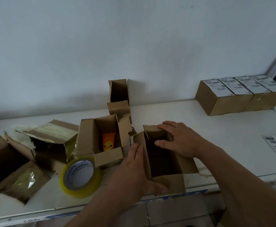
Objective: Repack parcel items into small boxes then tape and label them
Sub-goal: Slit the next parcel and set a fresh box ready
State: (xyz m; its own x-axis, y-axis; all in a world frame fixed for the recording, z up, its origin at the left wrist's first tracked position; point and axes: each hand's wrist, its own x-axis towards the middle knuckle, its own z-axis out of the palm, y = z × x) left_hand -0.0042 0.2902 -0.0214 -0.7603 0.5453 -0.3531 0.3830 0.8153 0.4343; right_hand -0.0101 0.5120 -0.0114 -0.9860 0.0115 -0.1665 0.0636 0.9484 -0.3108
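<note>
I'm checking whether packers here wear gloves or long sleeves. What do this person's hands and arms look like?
Both are bare. The left hand and right hand have no gloves, and no rings, watch or wristband show. No sleeves reach the forearms as far as the frame shows. Nails look short and plain.

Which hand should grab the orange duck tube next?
Probably left. The left hand rests on the open box wall nearest the orange tube; the right hand lies on its far side.
</note>
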